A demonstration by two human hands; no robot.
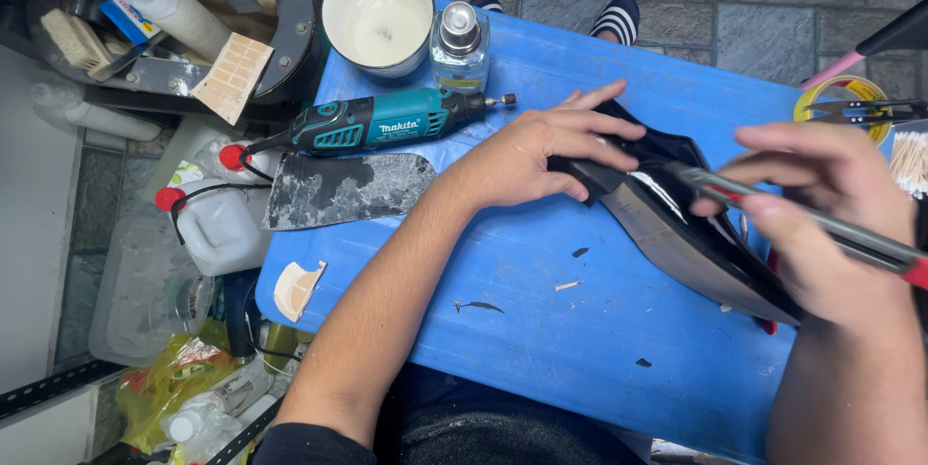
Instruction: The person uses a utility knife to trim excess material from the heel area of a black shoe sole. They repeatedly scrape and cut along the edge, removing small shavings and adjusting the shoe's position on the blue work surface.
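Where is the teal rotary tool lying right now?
The teal rotary tool lies at the far left of the blue table, just in front of the white cup and glass bottle, beyond the left hand.
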